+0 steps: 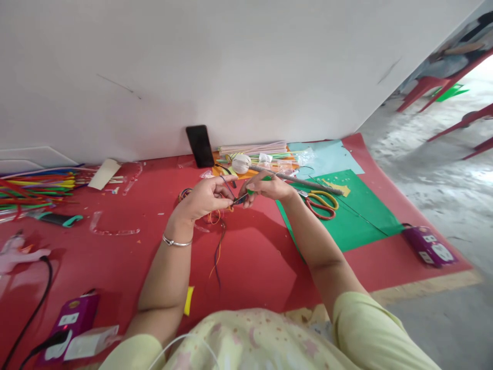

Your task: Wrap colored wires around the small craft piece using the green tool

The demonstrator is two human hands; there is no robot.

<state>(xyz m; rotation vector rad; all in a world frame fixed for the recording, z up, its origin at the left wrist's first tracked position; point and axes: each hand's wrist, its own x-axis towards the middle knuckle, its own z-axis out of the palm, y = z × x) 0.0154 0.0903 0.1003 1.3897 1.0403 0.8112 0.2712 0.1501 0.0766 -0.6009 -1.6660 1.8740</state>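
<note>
My left hand (206, 199), with a silver bangle at the wrist, pinches a thin dark cord (228, 186) between thumb and fingers. Closed around small green-handled snips (250, 192), my right hand (271, 186) is close beside it. The dark tip of the snips meets the cord at the left fingertips; whether the blades are apart is too small to tell. Beneath and behind the left hand lies a tangled bundle of colored cords (213, 218), partly hidden. Orange and purple cord ends (217, 257) trail from it over the red table covering (250, 267).
A phone (200, 146) leans on the wall. Right are a stick with a white bulb (241, 163), scissors (323, 203), a green sheet (356, 226) and a purple box (428, 245). Left are pipe cleaners (42, 186), a cutter knife (57, 219), a glue gun (21, 254) and another purple box (75, 316).
</note>
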